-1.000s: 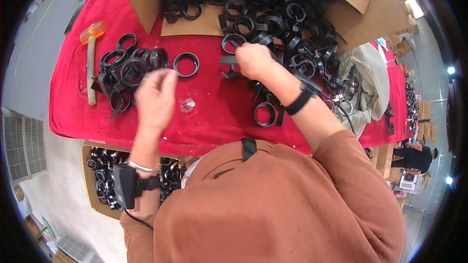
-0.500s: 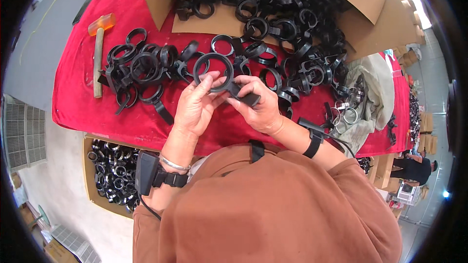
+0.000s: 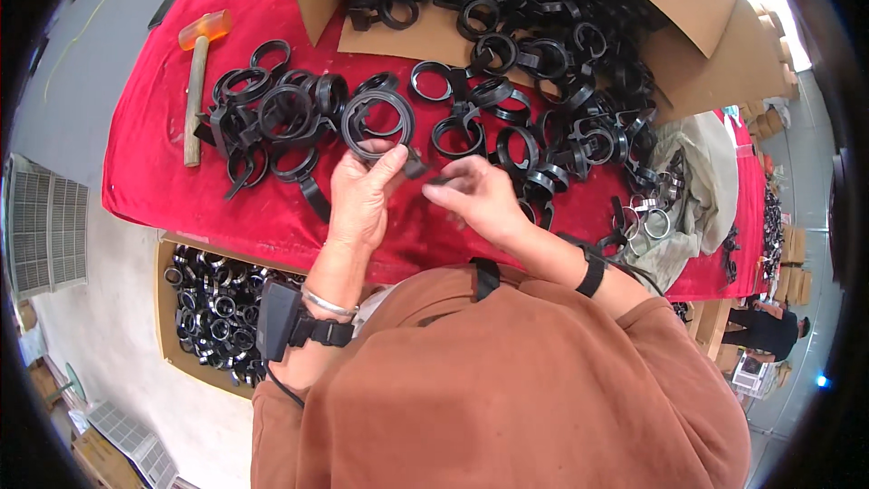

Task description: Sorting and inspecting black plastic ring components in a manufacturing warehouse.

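Pinched between the left hand's [image 3: 362, 197] thumb and fingers, one black ring [image 3: 406, 127] stands above the table, near the left-hand heap [image 3: 264, 109]. Half a second ago I had both hands on it; now the right hand [image 3: 478, 199] is off its tab and sits just to the right, fingertips drawn close together. Something dark shows at those tips (too blurred on my feed, so I cannot tell whether they hold it). I see the ring tilted, its round band smooth and dull, a stubby block jutting from the lower rim. Below it the red cloth [image 3: 154, 172] is soft and wrinkled. Left of the heap lies a hammer [image 3: 195, 95] with a pale wooden handle and a glossy, translucent orange head; beyond, black rings spill from stiff brown cardboard [image 3: 403, 38].
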